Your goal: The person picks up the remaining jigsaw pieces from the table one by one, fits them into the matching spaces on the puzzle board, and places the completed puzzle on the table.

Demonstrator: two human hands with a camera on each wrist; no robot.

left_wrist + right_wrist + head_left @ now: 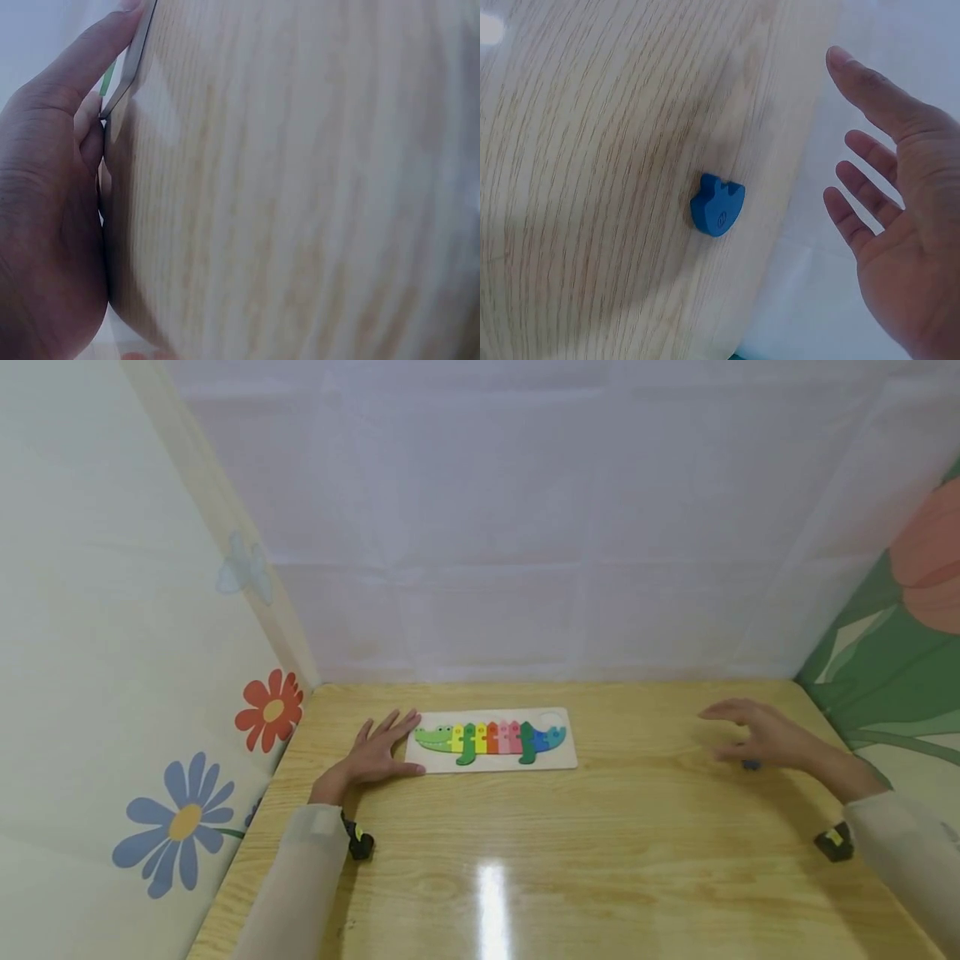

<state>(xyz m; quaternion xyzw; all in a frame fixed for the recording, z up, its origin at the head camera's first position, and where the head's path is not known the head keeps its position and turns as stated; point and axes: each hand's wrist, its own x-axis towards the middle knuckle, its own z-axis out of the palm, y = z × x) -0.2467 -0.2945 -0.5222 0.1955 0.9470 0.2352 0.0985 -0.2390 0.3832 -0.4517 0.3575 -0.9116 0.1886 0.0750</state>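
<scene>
A wooden crocodile puzzle board (pixel 495 763) with colored pieces lies towards the back of the table, the green head at its left and the blue tail at its right. My left hand (pixel 375 756) rests at the board's left end, fingers spread, fingertips and thumb touching its edge. The left wrist view shows the thumb (pixel 90 56) against the board's side. To the right, my right hand (pixel 768 739) hovers over the table with fingers apart and nothing between them. A small blue puzzle piece (pixel 718 208) lies on the table below it, partly hidden in the head view.
The wooden table (pixel 600 860) reaches a pale cloth wall (pixel 487 568) at the back. Side panels with printed flowers (pixel 183 822) stand left and right. Dark wrist devices (pixel 835 842) sit at both sleeves.
</scene>
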